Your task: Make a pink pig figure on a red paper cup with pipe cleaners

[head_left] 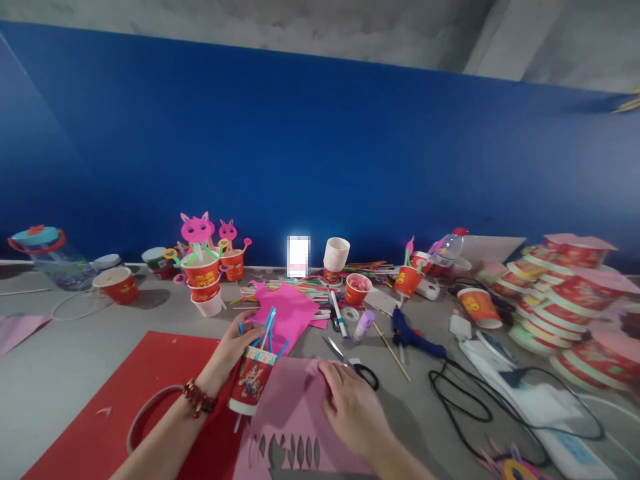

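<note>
My left hand (245, 335) has its fingers closed around the top of an upside-down red paper cup (253, 381), where blue pipe cleaners (271, 327) and a clear straw stick out. The straw's lower end shows below the cup's white rim. On a pink sheet (295, 407) with leaf-shaped cutouts along its near edge lies my right hand (350, 400), its fingers bent together at the sheet's upper edge; what they hold, if anything, is hidden. Black-handled scissors (367, 375) lie just beyond my right hand. Under the cup is a large red sheet (150, 393).
Cup figures with pink heads (197, 229) stand at the back left. Markers, a purple glue stick (364, 327) and a bright pink sheet (287, 310) lie mid-table. At right are a blue glue gun (413, 337), black cables, a white power strip (525, 400) and stacked cups (565, 307).
</note>
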A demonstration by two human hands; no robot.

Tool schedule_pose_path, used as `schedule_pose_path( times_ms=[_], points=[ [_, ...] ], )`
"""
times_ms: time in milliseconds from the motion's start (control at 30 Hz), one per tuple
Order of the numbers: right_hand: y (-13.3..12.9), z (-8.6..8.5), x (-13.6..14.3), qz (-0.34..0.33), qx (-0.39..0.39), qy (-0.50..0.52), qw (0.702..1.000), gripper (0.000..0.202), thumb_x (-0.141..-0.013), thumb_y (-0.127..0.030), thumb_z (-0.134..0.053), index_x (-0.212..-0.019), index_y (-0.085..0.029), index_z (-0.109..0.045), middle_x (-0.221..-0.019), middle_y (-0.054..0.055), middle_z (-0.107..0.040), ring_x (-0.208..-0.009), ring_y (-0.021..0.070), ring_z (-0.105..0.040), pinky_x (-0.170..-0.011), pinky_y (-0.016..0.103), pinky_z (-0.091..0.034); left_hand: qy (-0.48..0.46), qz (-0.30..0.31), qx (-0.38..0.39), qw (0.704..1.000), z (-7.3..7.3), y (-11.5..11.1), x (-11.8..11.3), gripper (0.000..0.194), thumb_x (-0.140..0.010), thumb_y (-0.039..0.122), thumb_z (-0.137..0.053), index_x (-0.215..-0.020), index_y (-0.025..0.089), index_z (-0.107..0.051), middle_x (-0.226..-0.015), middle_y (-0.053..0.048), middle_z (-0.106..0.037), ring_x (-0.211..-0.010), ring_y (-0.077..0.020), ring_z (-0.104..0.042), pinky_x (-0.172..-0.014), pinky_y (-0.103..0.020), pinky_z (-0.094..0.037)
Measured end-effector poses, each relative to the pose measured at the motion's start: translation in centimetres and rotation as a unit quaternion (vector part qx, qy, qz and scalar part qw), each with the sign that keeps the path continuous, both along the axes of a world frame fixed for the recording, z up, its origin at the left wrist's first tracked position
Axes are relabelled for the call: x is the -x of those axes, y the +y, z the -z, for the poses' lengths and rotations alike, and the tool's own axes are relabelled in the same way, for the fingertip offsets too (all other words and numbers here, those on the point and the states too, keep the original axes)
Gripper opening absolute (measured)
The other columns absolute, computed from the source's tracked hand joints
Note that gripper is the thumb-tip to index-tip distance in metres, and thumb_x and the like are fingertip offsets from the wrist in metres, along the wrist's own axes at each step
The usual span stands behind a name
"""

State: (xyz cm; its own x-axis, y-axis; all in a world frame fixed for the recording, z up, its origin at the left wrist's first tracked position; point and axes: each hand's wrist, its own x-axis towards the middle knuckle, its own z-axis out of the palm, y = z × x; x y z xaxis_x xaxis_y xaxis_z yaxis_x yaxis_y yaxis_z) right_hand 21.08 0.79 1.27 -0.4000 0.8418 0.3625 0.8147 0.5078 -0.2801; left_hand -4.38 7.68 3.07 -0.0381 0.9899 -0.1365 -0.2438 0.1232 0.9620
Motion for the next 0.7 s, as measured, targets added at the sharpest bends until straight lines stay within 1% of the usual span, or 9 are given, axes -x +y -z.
schedule_pose_path(
  times_ms=[67, 133, 200, 233, 300, 367, 467, 600, 700],
  points=[
    [0.2, -0.6, 0.4, -0.018, 0.031, 0.026, 0.999, 0.049, -0.075, -0.012, -0.063, -0.122, -0.020, -0.053, -0.104, 0.009, -0.073, -0.092, 0.0267, -0.069, -0.080, 0.035, -0.052, 0.014, -0.003, 0.002, 1.000, 0.3, 0.3, 0.2, 0.066, -0.067, 0.037, -0.082, -0.125, 0.020, -0.055, -0.082, 0.000, -0.070, -0.063, -0.0151, -0.064, -0.060, -0.025, -0.047],
    [0.7, -1.9, 0.0, -0.032, 0.054, 0.062, 0.996, 0.039, -0.082, -0.024, -0.065, -0.120, -0.020, -0.055, -0.094, 0.006, -0.073, -0.084, 0.0232, -0.069, -0.071, 0.030, -0.051, 0.036, -0.021, 0.005, 0.999, 0.4, 0.6, 0.4, 0.065, -0.067, 0.040, -0.082, -0.122, 0.020, -0.056, -0.086, -0.002, -0.070, -0.071, -0.0178, -0.067, -0.062, -0.026, -0.048],
    [1.3, -3.3, -1.1, -0.012, 0.052, 0.090, 0.995, 0.020, -0.089, -0.031, -0.060, -0.106, -0.021, -0.059, -0.080, 0.003, -0.070, -0.072, 0.0191, -0.066, -0.061, 0.026, -0.046, 0.050, -0.036, 0.005, 0.998, 0.4, 0.9, 0.5, 0.064, -0.068, 0.043, -0.081, -0.121, 0.020, -0.056, -0.091, -0.005, -0.071, -0.080, -0.0212, -0.069, -0.063, -0.027, -0.050],
    [1.6, -3.8, -1.9, 0.004, 0.040, 0.097, 0.994, 0.013, -0.092, -0.033, -0.056, -0.094, -0.021, -0.061, -0.073, 0.002, -0.068, -0.066, 0.0176, -0.064, -0.058, 0.025, -0.043, 0.052, -0.041, -0.001, 0.998, 0.5, 1.0, 0.6, 0.064, -0.068, 0.045, -0.081, -0.122, 0.020, -0.056, -0.093, -0.006, -0.071, -0.082, -0.0226, -0.070, -0.064, -0.028, -0.050],
    [2.1, -4.5, -3.4, 0.034, 0.019, 0.099, 0.994, 0.023, -0.094, -0.035, -0.051, -0.076, -0.022, -0.058, -0.063, 0.000, -0.061, -0.059, 0.0157, -0.059, -0.055, 0.024, -0.039, 0.055, -0.054, -0.022, 0.997, 0.9, 1.3, 0.7, 0.066, -0.066, 0.044, -0.081, -0.122, 0.020, -0.055, -0.094, -0.006, -0.071, -0.085, -0.0236, -0.070, -0.068, -0.030, -0.052],
    [2.2, -4.5, -4.6, 0.052, 0.018, 0.094, 0.994, 0.028, -0.094, -0.036, -0.050, -0.071, -0.022, -0.055, -0.058, -0.002, -0.056, -0.055, 0.0151, -0.055, -0.053, 0.024, -0.036, 0.075, -0.073, -0.046, 0.993, 1.5, 1.7, 0.9, 0.068, -0.066, 0.043, -0.082, -0.123, 0.020, -0.054, -0.096, -0.006, -0.070, -0.086, -0.0232, -0.069, -0.070, -0.031, -0.053],
    [1.9, -3.7, -5.2, 0.047, 0.063, 0.077, 0.994, 0.024, -0.093, -0.033, -0.051, -0.071, -0.023, -0.055, -0.057, -0.003, -0.056, -0.054, 0.0148, -0.054, -0.052, 0.023, -0.035, 0.106, -0.080, -0.092, 0.987, 2.4, 2.1, 1.2, 0.064, -0.067, 0.040, -0.079, -0.122, 0.020, -0.053, -0.104, -0.008, -0.068, -0.090, -0.0225, -0.067, -0.073, -0.031, -0.053],
    [2.2, -2.9, -3.9, 0.020, 0.106, 0.079, 0.991, 0.018, -0.090, -0.029, -0.052, -0.074, -0.022, -0.058, -0.064, -0.002, -0.062, -0.059, 0.0152, -0.059, -0.054, 0.023, -0.038, 0.113, -0.059, -0.144, 0.981, 2.7, 2.4, 1.6, 0.053, -0.067, 0.033, -0.076, -0.114, 0.018, -0.057, -0.107, -0.009, -0.068, -0.100, -0.0239, -0.064, -0.082, -0.033, -0.051],
    [3.6, -2.6, -2.5, 0.004, 0.130, 0.119, 0.984, 0.011, -0.089, -0.029, -0.054, -0.088, -0.022, -0.062, -0.073, -0.001, -0.067, -0.065, 0.0164, -0.063, -0.059, 0.024, -0.044, 0.114, -0.061, -0.135, 0.982, 2.4, 2.2, 1.2, 0.049, -0.067, 0.030, -0.075, -0.111, 0.018, -0.058, -0.103, -0.009, -0.069, -0.093, -0.0235, -0.066, -0.080, -0.035, -0.051]
  ],
)
